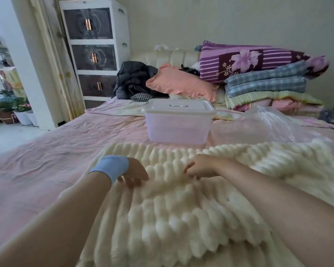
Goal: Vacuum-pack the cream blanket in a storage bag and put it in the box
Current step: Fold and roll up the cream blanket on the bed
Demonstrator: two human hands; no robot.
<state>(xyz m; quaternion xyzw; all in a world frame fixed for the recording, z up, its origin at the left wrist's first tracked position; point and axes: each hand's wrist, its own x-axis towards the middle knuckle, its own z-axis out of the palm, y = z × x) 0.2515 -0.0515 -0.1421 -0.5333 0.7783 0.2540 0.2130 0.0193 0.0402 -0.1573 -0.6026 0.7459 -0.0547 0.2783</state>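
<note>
The cream blanket (181, 218), thick and ribbed, lies spread over the near part of the bed. My left hand (132, 173), with a blue band at the wrist, pinches a raised fold of it near the middle. A little to the right, my right hand (198, 167) grips the same fold. Behind the blanket stands a translucent plastic box (178, 128) with its white lid on. A clear crumpled storage bag (274, 124) lies to the right of the box, partly behind the blanket's far edge.
The pink bedsheet (66, 147) shows bare at the left. At the head of the bed lie a salmon pillow (179, 83), a dark jacket (133, 78) and a stack of folded quilts (264, 81). A white drawer cabinet (96, 49) stands at the back left.
</note>
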